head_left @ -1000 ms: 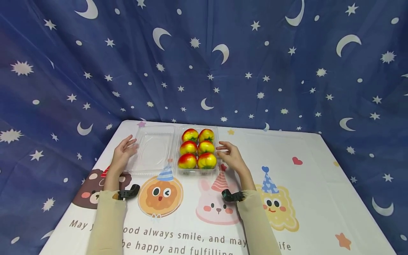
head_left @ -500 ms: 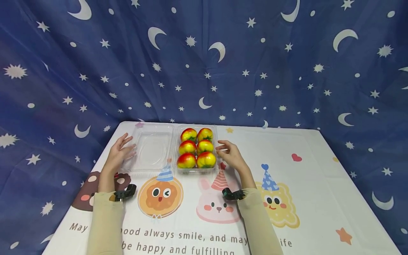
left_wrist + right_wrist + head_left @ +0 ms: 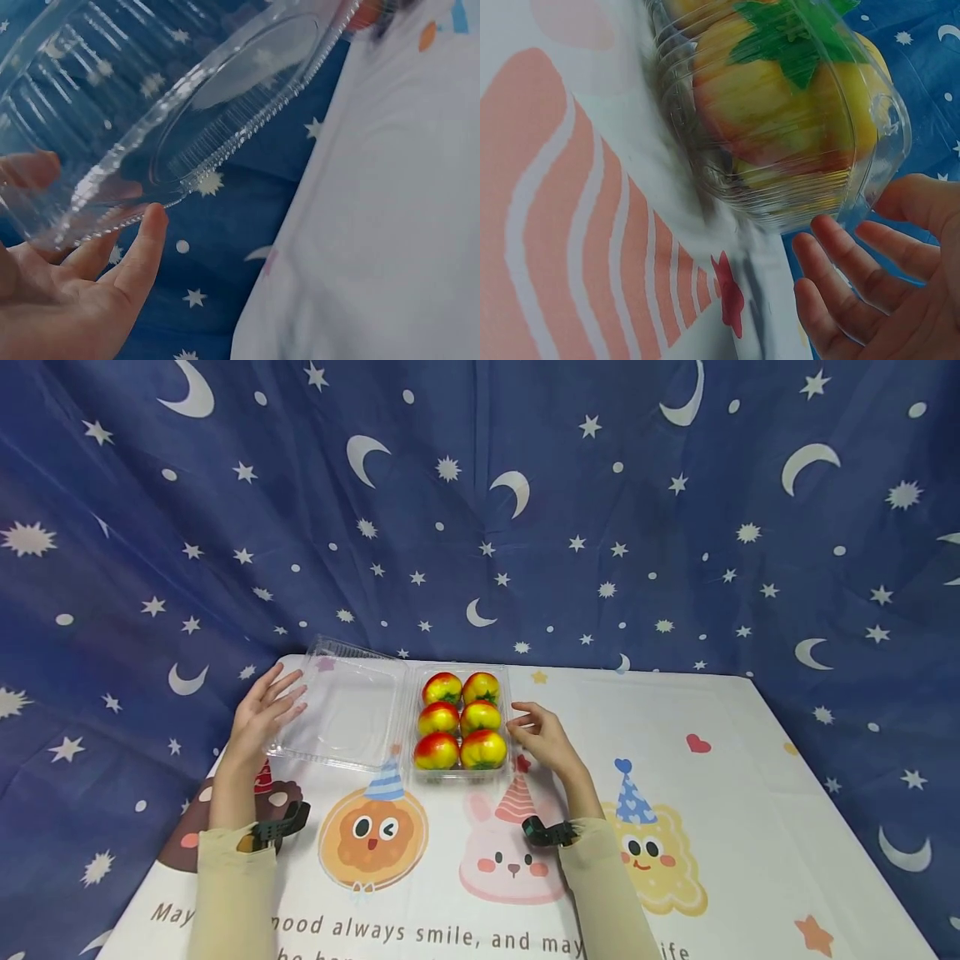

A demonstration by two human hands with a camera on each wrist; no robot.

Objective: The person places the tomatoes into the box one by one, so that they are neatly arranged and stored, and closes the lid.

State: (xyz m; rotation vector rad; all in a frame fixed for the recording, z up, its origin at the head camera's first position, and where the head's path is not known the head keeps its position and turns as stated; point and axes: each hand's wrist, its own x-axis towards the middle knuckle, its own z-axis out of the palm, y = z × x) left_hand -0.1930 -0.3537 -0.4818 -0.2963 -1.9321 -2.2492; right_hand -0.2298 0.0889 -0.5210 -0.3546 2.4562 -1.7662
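A clear plastic clamshell box (image 3: 459, 775) stands on the table, its tray filled with rows of red-and-yellow fruits (image 3: 480, 717) that have green leafy tops. To the left, its hinged lid (image 3: 348, 714) tilts up, the outer edge raised. My left hand (image 3: 258, 718) holds that edge; in the left wrist view the thumb shows through the clear plastic and the other fingertips (image 3: 154, 217) lie under the lid's ridged rim. At the tray's right wall is my right hand (image 3: 547, 739). The right wrist view has its thumb at the rim and loosely bent fingers (image 3: 832, 232) against the side.
A white cloth printed with cartoon figures and lettering covers the table (image 3: 750, 802). Behind it and on the left hangs a dark blue curtain (image 3: 562, 510) with moons and stars. A black camera mount sits on each wrist.
My left hand has moved left and up, and the lid's outer edge has risen from lying flat to a tilt. The right hand stays beside the tray.
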